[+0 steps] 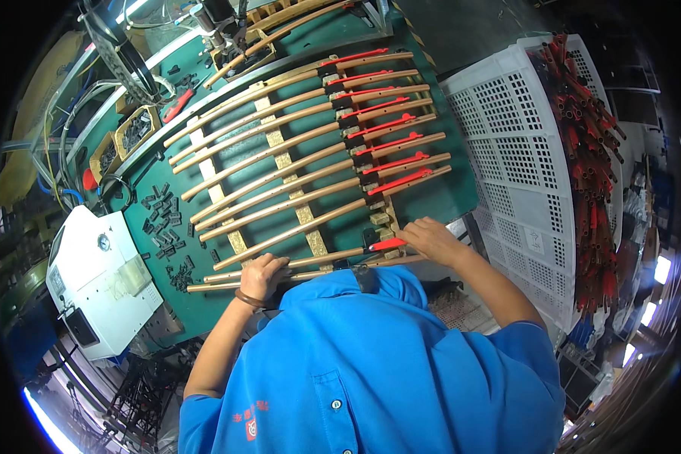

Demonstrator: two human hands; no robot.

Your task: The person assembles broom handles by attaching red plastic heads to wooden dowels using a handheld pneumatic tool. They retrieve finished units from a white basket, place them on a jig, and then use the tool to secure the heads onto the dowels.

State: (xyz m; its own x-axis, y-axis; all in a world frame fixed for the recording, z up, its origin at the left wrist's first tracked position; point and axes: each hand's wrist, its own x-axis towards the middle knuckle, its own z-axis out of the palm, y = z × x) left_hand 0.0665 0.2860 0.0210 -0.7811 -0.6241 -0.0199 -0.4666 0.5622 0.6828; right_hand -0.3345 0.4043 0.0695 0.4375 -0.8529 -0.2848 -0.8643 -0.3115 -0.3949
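Along the near edge of the green table lies a copper-coloured tube [321, 260] with a black fitting and a red lever [388, 244] near its right end. My left hand [259, 275] is closed around the left part of this tube. At the other end, my right hand [430, 240] has its fingers closed on the red lever's tip. Beyond my hands, several similar tubes [227, 178] lie side by side across speckled wooden strips [283, 160], each carrying a black fitting and a red lever toward the right. A second tube shows partly beneath my hands.
Loose black parts [163, 219] are scattered at the table's left, beside a white machine [98, 276]. Small boxes [136, 130] and a red-handled tool [178, 106] are farther back, near a metal press. A white perforated crate [507, 151] full of red-ended tubes [594, 204] stands right.
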